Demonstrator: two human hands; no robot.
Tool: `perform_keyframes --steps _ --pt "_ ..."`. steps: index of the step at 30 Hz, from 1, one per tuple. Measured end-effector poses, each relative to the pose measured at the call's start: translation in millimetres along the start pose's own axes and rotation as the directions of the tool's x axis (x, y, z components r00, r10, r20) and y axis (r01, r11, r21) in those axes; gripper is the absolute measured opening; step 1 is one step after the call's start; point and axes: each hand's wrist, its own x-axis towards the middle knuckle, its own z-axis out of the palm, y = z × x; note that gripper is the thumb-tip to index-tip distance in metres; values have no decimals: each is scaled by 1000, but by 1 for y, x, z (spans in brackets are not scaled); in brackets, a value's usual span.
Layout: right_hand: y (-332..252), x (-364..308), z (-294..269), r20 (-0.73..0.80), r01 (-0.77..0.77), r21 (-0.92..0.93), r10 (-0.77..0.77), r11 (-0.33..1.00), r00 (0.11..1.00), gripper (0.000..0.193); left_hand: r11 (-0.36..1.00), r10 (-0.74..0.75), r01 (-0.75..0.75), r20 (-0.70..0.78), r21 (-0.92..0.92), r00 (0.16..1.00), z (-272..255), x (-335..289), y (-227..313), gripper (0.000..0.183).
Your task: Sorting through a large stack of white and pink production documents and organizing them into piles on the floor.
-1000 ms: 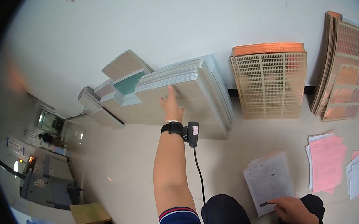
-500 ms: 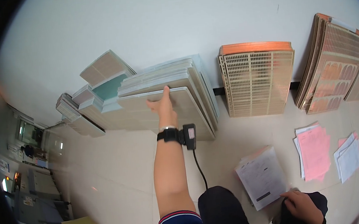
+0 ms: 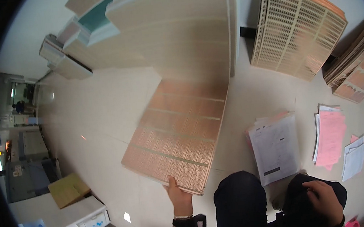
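Note:
My left hand [image 3: 181,198] grips the near edge of a copper-coloured circuit board panel [image 3: 179,127], thumb on top and the other fingers hidden beneath. Rows of fine patterns cover its face. The panel leans down toward me, its far end at the foot of a row of large pale panels [image 3: 187,33] standing upright against the wall. It may be more than one sheet; I cannot tell. My right hand [image 3: 326,200] rests on my dark-trousered knee with nothing in it, fingers loosely bent.
White papers [image 3: 276,148] lie on the floor by my knees, with pink sheets [image 3: 330,135] and smaller white sheets [image 3: 354,155] farther right. A slotted board stack [image 3: 297,30] and more copper boards [image 3: 362,72] lean on the wall. A white cabinet [image 3: 64,214] stands at left.
My left hand has come back toward me, tipping the panel away from the upright row so its copper face shows. The view has shifted; my right hand stays on my knee.

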Motion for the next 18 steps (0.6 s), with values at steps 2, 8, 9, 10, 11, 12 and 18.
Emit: perform_keyframes --steps 2,8,9,10,11,12,18 --pt "-3 9 6 33 -19 2 19 1000 999 26 996 -11 12 9 -89 1000 -38 9 -27 45" --pt "-13 20 20 74 -57 -80 63 995 995 24 950 -133 118 -30 -290 991 -107 41 -84 43" --pt "-11 21 22 67 -66 -92 72 994 995 24 961 -105 94 -30 -259 994 -106 42 -88 44" --pt "-10 22 24 59 -75 -105 82 992 995 23 971 -79 70 -30 -228 996 -104 43 -92 44" --pt "-9 23 27 63 -88 -126 97 988 993 23 967 -100 88 -37 -240 994 -97 42 -93 44" --pt "-9 24 29 53 -66 -133 74 989 996 23 970 -90 78 -43 -228 995 -89 36 -87 44" --pt "-7 45 55 155 -5 -211 39 977 987 24 969 -52 38 -48 -245 997 -108 52 -94 44"
